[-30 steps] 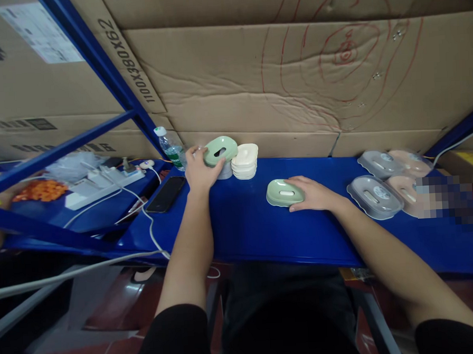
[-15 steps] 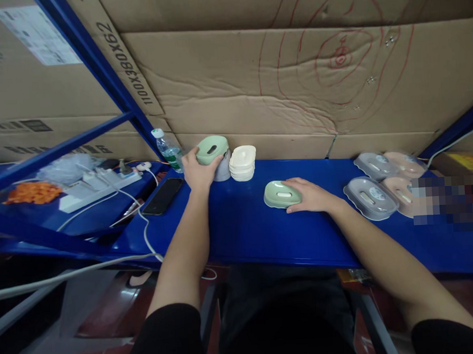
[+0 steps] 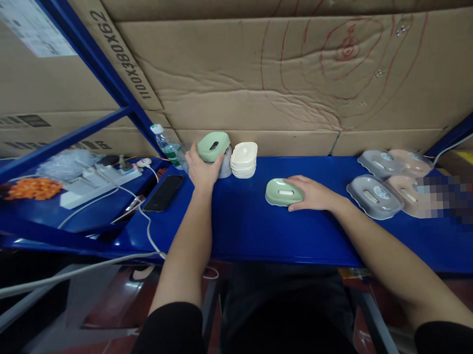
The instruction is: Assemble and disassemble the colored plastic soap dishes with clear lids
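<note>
bench [image 3: 271,238]: blue, its flat top bearing both hands' work.
right hand [image 3: 311,193]: partly closed, thumb and fingers spanning the right end of the near green soap dish [image 3: 275,190]; this grip probably steadies it against sliding and leaves its pale slot exposed.
clear-covered gray dish [image 3: 373,204]: on the right, among other covered dishes, apart from the hand, perhaps to keep the middle free.
phone [image 3: 164,193]: lying flat, left of the left forearm.
left hand [image 3: 204,171]: curled round the near side of the far green soap dish [image 3: 206,148], which sits over gray pieces [image 3: 225,168]; the spread grasp likely keeps it level.
cream stack [image 3: 245,163]: nested, just beside the gray pieces, seemingly to save room.
water bottle [image 3: 172,152]: behind the phone.
</note>
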Demonstrator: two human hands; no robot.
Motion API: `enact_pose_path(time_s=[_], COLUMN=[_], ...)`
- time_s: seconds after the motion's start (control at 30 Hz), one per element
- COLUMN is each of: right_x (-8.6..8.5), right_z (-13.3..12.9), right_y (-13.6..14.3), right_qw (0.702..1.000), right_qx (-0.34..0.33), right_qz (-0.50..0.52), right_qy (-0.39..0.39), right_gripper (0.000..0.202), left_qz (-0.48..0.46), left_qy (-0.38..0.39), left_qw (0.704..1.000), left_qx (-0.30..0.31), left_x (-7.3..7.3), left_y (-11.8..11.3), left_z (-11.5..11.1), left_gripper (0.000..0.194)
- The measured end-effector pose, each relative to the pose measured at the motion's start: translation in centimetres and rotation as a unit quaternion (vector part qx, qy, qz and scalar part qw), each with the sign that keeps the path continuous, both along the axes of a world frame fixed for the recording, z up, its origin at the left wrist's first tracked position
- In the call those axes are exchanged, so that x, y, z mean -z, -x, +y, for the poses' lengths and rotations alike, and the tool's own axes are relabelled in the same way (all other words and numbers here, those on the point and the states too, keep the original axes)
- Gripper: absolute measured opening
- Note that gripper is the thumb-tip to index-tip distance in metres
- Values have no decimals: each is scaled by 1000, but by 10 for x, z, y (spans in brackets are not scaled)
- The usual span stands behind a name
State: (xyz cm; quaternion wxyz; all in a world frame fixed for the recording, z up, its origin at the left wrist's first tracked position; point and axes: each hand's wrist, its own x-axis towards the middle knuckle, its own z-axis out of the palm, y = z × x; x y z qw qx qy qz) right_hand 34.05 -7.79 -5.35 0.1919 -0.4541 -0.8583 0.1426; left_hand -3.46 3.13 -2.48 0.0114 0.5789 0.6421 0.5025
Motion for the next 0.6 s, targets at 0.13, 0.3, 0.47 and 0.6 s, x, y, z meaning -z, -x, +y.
enact_pose_path(time_s=[0.13,0.3,0.47,0.6], right_x=[1,1,1,3], right_z=[1,1,1,1], right_y=[0,0,0,-3], right_qw=[1000,1000,1000,1000], right_qx=[-7,1,1,-4], right_qz=[-1,-6,-11,-19], right_qy=[-6,5,6,11], right_gripper=[106,108,107,109], left_qz=[-4,-9,-11,-23], left_qy=[-5,2,-12,-8], left_qw=[1000,1000,1000,1000], left_qx=[-5,-17,-20,-18], left_x=[-1,-1,2,2], left_y=[-1,-4,-4,-3], left_z=[1,4,5,5], left_gripper=[95,89,98,99])
